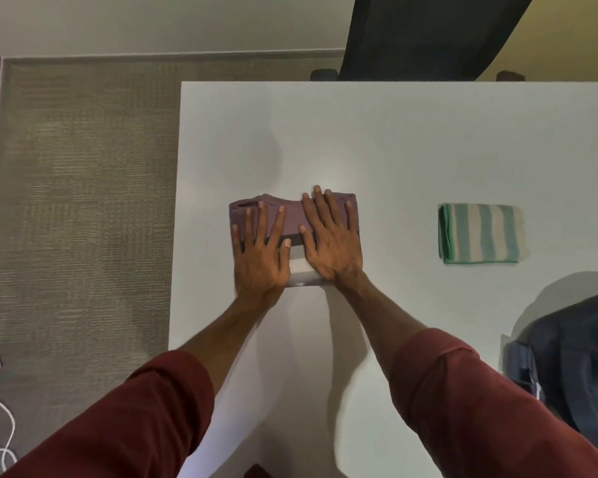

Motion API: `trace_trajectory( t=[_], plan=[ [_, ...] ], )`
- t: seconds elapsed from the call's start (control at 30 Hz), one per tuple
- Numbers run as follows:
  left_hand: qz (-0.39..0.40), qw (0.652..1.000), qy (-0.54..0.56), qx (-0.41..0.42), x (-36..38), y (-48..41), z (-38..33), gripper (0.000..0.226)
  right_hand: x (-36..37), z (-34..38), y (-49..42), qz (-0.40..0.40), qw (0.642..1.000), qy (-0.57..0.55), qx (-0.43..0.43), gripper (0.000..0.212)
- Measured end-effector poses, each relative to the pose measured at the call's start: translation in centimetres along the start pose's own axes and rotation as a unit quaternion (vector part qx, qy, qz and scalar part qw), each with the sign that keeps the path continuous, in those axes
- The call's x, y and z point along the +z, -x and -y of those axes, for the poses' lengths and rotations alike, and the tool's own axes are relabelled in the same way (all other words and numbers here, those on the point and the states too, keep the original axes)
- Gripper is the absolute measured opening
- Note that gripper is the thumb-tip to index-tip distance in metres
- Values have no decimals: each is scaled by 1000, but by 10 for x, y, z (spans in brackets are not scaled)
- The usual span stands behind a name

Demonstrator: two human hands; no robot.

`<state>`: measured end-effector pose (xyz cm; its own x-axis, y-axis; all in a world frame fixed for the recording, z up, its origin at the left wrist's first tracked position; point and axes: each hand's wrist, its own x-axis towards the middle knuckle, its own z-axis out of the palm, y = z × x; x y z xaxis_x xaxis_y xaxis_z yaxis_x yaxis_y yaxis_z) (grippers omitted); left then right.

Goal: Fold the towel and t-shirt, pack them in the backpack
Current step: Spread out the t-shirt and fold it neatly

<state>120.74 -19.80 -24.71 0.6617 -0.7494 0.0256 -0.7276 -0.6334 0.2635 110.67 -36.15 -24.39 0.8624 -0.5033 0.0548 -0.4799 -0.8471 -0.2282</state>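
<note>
T-shirt [292, 220]: one, under two hands [259, 263] [332, 250]; one towel [480, 233], apparently one backpack [573, 357]

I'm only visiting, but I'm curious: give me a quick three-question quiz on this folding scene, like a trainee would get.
1. True or false: the towel lies already folded on the table.
2. Fill in: of the towel and the t-shirt, the one nearer the backpack is the ____.
3. The left hand and right hand press flat on: A) towel B) t-shirt C) backpack.

Key: 1 true; 2 towel; 3 B.
</note>
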Motion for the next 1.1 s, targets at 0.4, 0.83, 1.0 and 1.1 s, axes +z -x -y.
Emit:
trace_trajectory(
  t=[0.4, 0.83, 1.0, 1.1],
  plan=[
    [24, 998, -56, 22, 4, -5, -18, 67, -4, -23, 12, -9, 999, 14, 31, 61],
    [35, 997, -57, 34, 20, -14, -81, 67, -25, -87, 28, -16, 998, 7, 52, 61],
    [18, 998, -43, 52, 20, -27, -79, 66, -23, -91, 18, -30, 998, 5, 61, 60],
    [3, 998, -47, 50, 22, -42, -83, 65, -23, -99, 1, -39, 998, 3, 57, 59]
  ],
)
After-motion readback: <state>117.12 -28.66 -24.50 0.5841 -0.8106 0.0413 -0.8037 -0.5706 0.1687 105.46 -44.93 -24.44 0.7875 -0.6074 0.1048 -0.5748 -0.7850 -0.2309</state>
